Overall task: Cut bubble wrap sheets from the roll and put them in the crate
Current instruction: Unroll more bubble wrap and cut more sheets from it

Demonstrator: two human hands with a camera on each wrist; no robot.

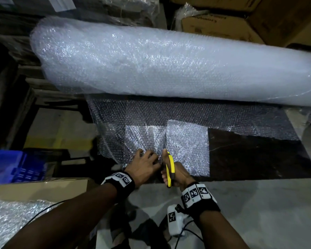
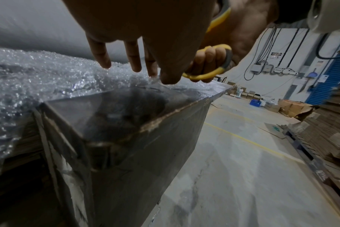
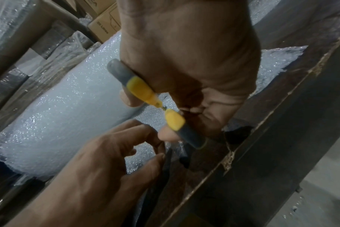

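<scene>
my right hand (image 1: pixel 176 174) grips the yellow scissors (image 1: pixel 169 168), blades in the bubble wrap sheet (image 1: pixel 187 141) spread on the dark bench (image 1: pixel 258 159). my left hand (image 1: pixel 144 164) pinches the sheet's near edge beside the blades. the roll (image 1: pixel 169 63) lies behind; the blue crate (image 1: pixel 16 166) sits far left.

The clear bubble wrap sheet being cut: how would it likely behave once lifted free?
The clear bubble wrap sheet probably flops: it already puckers where the left hand pinches it. Likely very light, being thin and see-through over the dark tabletop. It may shift against the yellow-handled scissors unless held taut.
</scene>
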